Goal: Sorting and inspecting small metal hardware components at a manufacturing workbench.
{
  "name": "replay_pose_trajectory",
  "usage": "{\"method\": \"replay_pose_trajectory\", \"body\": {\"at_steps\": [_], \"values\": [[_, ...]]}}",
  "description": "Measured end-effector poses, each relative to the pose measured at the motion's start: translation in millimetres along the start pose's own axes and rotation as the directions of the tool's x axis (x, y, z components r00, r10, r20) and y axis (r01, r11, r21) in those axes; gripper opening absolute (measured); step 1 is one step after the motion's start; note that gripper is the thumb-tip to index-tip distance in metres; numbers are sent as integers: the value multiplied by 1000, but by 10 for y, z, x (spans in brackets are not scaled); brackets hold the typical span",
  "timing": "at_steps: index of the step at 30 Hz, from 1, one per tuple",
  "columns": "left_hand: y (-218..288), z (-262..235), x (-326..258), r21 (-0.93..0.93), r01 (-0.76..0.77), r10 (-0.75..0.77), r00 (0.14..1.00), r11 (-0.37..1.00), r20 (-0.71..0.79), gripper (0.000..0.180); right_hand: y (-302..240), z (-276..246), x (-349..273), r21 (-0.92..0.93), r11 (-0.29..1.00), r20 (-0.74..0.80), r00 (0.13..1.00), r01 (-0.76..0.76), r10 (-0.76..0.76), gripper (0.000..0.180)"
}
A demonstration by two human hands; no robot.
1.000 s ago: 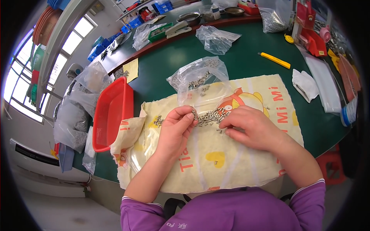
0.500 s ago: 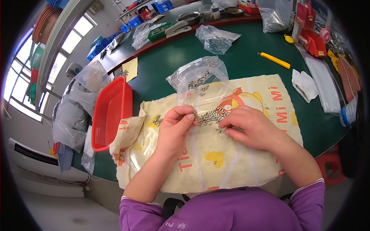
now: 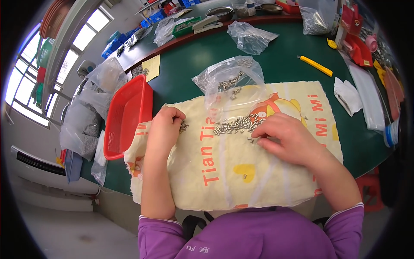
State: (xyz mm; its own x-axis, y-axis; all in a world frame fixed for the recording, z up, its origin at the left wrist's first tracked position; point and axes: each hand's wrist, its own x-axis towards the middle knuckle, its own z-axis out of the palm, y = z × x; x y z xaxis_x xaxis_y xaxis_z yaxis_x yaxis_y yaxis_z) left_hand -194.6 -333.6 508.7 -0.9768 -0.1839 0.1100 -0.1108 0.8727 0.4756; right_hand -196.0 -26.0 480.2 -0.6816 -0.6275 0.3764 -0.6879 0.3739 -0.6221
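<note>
a: nearest to us, what are the hands doing?

b: the left hand (image 3: 164,129) is curled shut, fingertips pinching a few small metal screws (image 3: 183,126) on the yellow printed cloth (image 3: 224,172). the right hand (image 3: 286,138) lies flat, fingers pressed together, tips on a screw at the near edge of the loose screw pile (image 3: 237,125).

a: and beyond the fingers?

b: just past the right fingertips the pile spreads across the cloth. further out sits a clear plastic bag (image 3: 228,82) with some screws inside. left of the left hand is a red plastic basket (image 3: 127,116); i can't see anything in it.

a: how far along, would you say?

b: early or midway, i'd judge. most screws lie unsorted in the pile, one stray (image 3: 244,176) sits near the wrists, and only a few are gathered at the left hand.
</note>
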Motion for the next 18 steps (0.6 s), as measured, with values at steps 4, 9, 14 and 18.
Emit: {"method": "replay_pose_trajectory", "body": {"at_steps": [4, 9, 14, 18], "values": [[-26, 28, -12, 56, -69, 71, 997, 996, -33, 13, 14, -23, -26, 5, 1000, -2, 1000, -10, 10, 15], [-47, 153, 41, 48, -110, 117, 980, 993, -164, 11, -9, -64, -18, 30, 999, 66, 997, 27, -28, 18], [-121, 259, 172, -19, -177, 165, 948, 984, -273, 11, -180, 125, -22, 89, 958, 269, 919, 273, -287, 23], [-264, 237, 309, -80, -148, 106, 916, 986, -386, 12, -273, 262, -52, 17, 923, 380, 851, 384, -361, 16]]}}
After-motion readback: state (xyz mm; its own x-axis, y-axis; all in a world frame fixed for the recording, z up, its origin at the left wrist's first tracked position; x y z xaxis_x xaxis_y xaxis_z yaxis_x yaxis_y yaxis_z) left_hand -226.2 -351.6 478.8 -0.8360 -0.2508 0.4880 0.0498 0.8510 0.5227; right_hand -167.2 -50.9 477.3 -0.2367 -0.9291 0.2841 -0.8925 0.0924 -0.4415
